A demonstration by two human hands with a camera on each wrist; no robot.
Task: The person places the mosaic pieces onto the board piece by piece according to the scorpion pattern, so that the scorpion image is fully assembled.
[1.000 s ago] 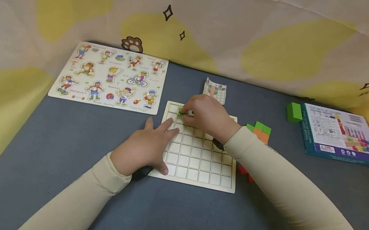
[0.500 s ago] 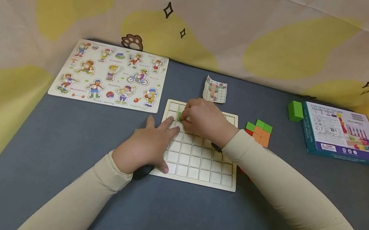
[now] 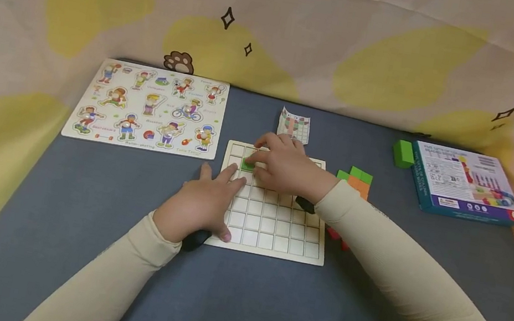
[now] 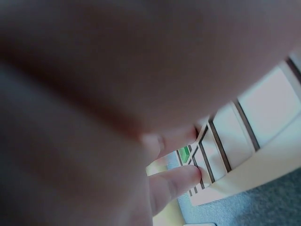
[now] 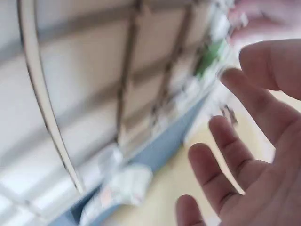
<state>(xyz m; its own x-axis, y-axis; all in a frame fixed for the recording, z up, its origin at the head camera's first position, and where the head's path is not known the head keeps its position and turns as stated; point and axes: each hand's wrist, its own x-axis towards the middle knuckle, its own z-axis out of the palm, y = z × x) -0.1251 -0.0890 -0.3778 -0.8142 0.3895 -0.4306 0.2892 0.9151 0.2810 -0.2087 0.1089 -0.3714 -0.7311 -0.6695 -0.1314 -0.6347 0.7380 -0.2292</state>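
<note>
A pale wooden grid board lies on the table, with a green square tile in a cell near its upper left corner. My left hand rests spread over the board's left edge. Over the upper part of the board is my right hand, its index finger touching or just above the green tile; the head view does not tell which. In the right wrist view the fingers are loosely bent and hold nothing, and the green tile sits in the board just beyond the fingertips.
Green and orange tiles lie right of the board, partly behind the right sleeve, with red tiles below. A small pattern card stands behind the board. Further out are a picture puzzle, a green block and a box.
My right hand has let go of the green tile, which now lies in a cell, and its fingers have spread. The left hand has stayed on the board's edge.
</note>
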